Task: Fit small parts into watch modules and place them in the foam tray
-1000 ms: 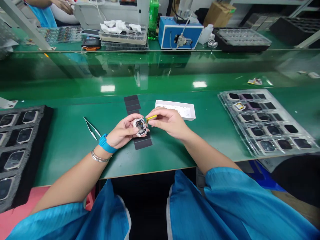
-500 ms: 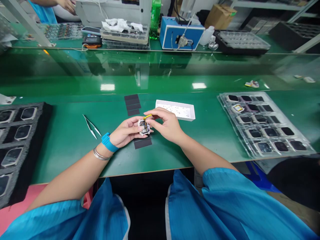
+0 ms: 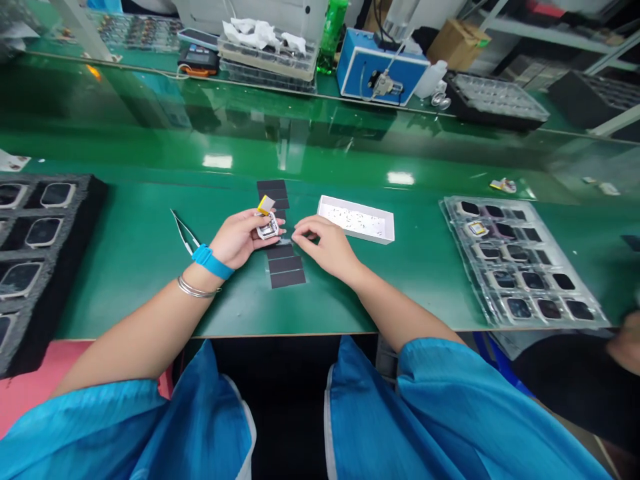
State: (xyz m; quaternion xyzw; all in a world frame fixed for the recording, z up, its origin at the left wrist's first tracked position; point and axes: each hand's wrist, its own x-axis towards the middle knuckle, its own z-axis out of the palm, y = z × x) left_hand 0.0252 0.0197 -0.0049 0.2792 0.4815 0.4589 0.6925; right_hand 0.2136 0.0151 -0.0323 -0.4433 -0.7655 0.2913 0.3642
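Observation:
My left hand (image 3: 239,239) grips an opened smartwatch case (image 3: 269,227) with a pale rim and its inner parts showing. A silver-and-yellow battery (image 3: 266,204) stands up from the far side of the case, by my left thumb. To its right, my right hand (image 3: 327,248) has thumb and forefinger pinched together; anything between them is too small to make out. Black rectangular pieces on a clear sheet (image 3: 287,268) lie under and in front of the hands, with more black pieces (image 3: 271,192) behind them. White tweezers (image 3: 184,233) rest beside my left wrist.
A white box (image 3: 383,230) holding tiny dark bits stands behind my right hand. Clear trays (image 3: 555,267) of watch faces lie at right, a black foam tray (image 3: 75,230) at left. A blue machine (image 3: 357,70) and storage boxes stand on the rear shelf.
My right hand has come away from the watch and now sits just right of it. The watch has moved left and back, and its battery now stands up. The view has shifted slightly.

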